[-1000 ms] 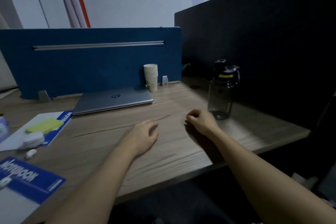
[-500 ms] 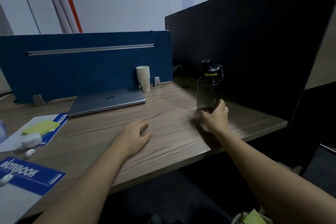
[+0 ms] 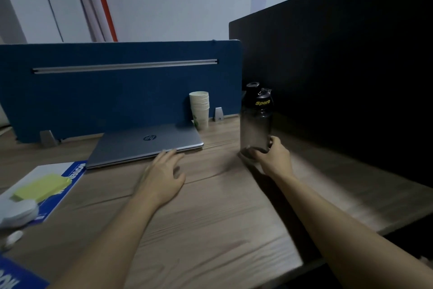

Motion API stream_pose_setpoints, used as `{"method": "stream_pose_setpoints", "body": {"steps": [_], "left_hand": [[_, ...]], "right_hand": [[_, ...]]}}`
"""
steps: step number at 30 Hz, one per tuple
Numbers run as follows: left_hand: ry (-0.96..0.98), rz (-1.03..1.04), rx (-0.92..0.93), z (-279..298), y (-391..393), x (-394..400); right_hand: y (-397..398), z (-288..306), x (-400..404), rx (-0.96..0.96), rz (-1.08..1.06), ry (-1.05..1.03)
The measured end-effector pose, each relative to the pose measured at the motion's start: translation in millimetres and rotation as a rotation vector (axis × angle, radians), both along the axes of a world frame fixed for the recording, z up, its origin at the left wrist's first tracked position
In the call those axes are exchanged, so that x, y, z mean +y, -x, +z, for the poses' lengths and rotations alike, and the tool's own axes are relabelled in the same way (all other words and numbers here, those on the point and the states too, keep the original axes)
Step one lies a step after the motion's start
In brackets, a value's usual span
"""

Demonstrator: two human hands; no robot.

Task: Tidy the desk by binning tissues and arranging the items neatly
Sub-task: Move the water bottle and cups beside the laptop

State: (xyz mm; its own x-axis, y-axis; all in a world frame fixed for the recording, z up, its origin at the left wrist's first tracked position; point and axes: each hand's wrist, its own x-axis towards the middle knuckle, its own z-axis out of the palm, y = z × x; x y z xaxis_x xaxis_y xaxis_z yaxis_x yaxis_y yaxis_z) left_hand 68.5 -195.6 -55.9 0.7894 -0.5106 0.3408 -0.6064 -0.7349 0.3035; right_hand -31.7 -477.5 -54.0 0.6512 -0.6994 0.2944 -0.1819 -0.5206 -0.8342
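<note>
The right hand (image 3: 275, 156) curls its fingers round the base of the dark sports bottle (image 3: 256, 120) standing far right on the desk (image 3: 222, 230), while the left hand (image 3: 164, 175), fingers loosely spread, holds nothing beside the closed laptop (image 3: 145, 145).

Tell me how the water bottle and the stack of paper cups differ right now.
The water bottle is dark, smoky and see-through with a black lid; the stack of paper cups is pale and opaque, open at the top. The bottle stands taller than the cups. The right hand grips the bottle's base; nothing touches the cups. Both stand upright on the desk.
</note>
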Motion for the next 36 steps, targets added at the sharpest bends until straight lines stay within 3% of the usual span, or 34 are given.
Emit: {"method": "stream_pose_setpoints", "body": {"steps": [18,28,36], "left_hand": [[-0.056,0.096,-0.152,-5,-117,-28],[-0.051,0.085,-0.181,-4,-119,-30],[-0.049,0.089,-0.145,-3,-113,-29]], "right_hand": [[-201,-7,-16,0.072,0.012,0.08],[-253,-4,-27,0.121,-0.072,0.078],[-224,-4,-13,0.116,-0.003,0.075]]}}
